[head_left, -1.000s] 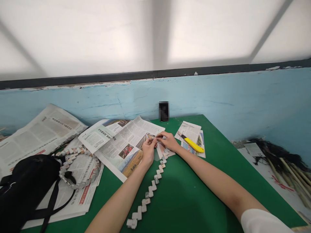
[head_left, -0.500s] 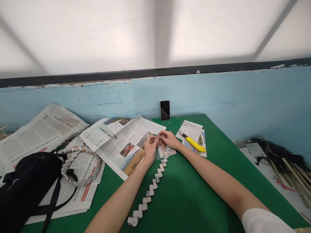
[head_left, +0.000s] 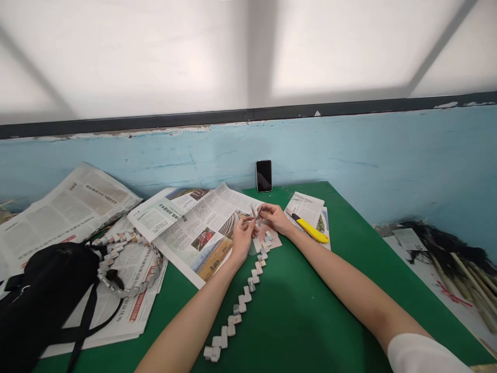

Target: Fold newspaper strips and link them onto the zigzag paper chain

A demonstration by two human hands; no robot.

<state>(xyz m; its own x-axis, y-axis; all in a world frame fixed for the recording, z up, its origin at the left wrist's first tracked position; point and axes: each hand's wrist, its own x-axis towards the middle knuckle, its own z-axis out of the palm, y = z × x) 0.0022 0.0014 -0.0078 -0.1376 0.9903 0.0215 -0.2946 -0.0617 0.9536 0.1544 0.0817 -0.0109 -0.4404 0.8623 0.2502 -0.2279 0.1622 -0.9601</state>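
My left hand (head_left: 243, 235) and my right hand (head_left: 275, 217) come close together over the far middle of the table, both with pinched fingers. Between them is a small folded paper strip (head_left: 254, 211), narrow and pale, its ends poking up from the fingertips. A zigzag chain of folded newspaper (head_left: 244, 296) lies on the green surface, running from below the hands toward me. Beneath the left hand spreads a newspaper sheet (head_left: 186, 228) with colour photos. Small cut paper pieces (head_left: 275, 239) lie under the right hand.
A yellow utility knife (head_left: 310, 229) rests on cut newspaper (head_left: 306, 201) right of my hands. A phone (head_left: 264, 176) leans on the blue wall. At left, a black bag (head_left: 58, 290) and a looped paper chain (head_left: 145, 285) lie on newspapers. Sticks (head_left: 458, 274) lie beyond the table's right edge.
My hands have moved slightly apart, the right one a little to the right, and the paper strip now shows between them. The chain on the table has stayed put.
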